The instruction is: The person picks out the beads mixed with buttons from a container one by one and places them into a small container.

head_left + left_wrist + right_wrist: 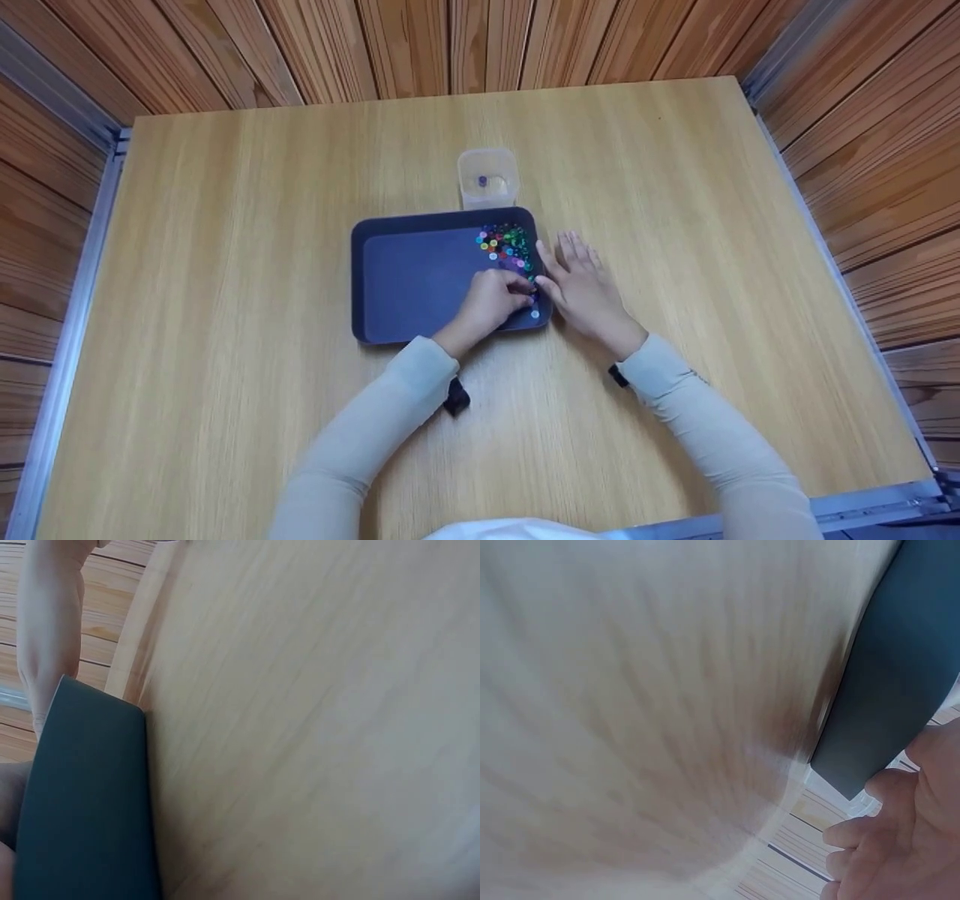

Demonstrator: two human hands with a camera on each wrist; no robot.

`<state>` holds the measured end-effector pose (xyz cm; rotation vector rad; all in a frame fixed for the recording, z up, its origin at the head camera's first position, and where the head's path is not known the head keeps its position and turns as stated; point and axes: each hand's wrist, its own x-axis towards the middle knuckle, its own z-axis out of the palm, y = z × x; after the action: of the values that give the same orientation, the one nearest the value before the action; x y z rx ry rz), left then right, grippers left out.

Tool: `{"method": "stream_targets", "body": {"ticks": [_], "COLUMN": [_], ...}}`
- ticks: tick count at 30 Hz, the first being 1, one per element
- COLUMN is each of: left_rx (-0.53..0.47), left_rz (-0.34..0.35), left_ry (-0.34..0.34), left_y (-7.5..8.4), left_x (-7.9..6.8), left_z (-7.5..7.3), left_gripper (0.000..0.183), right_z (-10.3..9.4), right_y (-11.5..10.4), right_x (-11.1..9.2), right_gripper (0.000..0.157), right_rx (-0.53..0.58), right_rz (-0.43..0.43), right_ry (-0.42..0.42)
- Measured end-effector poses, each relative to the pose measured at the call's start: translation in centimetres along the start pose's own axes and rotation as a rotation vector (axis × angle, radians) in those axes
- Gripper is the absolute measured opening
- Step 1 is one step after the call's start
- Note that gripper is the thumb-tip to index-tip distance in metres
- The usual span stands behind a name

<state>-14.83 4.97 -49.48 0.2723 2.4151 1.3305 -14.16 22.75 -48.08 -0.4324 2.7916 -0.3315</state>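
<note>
A dark blue tray (420, 289) holds many small round pieces (506, 241), like beads or buttons, in green, red, yellow, white and other colours along its right side. My left hand (491, 300) reaches over the near rim, its bent fingertips among the pieces by the right wall. I cannot tell whether those fingertips pinch a piece. A white piece (535, 314) lies just below them. My right hand (589, 296) is at the tray's right rim, fingers extended and thumb at the edge. In the right wrist view, that hand (900, 836) shows beside the tray's outer wall (885, 682).
A clear plastic container (487, 174) stands just behind the tray, with a small dark purple piece (482, 181) inside. The wooden table (225, 300) extends around both, bounded by wood-plank walls (480, 45) and metal rails.
</note>
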Motion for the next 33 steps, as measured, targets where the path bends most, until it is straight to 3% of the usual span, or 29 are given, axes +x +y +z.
{"method": "stream_targets", "body": {"ticks": [5,10,14,17,21,24,29,33], "left_rx": [0.114,0.207,0.242,0.211,0.069,-0.090,-0.455,-0.766], "left_rz": [0.022,-0.001,0.002,0.020,0.012,-0.052,-0.219,-0.304], "left_ry": [0.019,-0.012,-0.027,-0.022,0.021,0.051,0.056,0.082], "left_y": [0.5,1.1,1.2,1.0,0.5,0.2,-0.1,-0.1], "left_x": [0.0,0.1,0.1,0.1,0.2,0.4,0.4,0.4], "left_z": [0.4,0.9,1.0,0.8,0.4,-0.1,-1.3,-2.4], "left_gripper": [0.014,0.017,0.019,0.020,0.016,0.013,0.016,0.023], "right_z": [-0.1,0.0,0.0,0.0,0.1,0.1,0.1,0.1], "right_y": [0.1,0.1,0.1,0.1,0.2,0.1,0.1,0.1], "right_x": [0.0,0.1,0.1,0.1,0.2,0.1,0.1,0.0], "right_gripper": [0.060,0.060,0.060,0.060,0.059,0.059,0.059,0.060], "right_rx": [0.008,0.013,0.018,0.020,0.024,0.027,0.027,0.038], "right_rz": [0.003,0.004,0.000,0.002,0.002,0.001,0.001,0.004], "right_ry": [-0.008,-0.010,-0.004,-0.010,-0.008,-0.003,-0.004,-0.003]}}
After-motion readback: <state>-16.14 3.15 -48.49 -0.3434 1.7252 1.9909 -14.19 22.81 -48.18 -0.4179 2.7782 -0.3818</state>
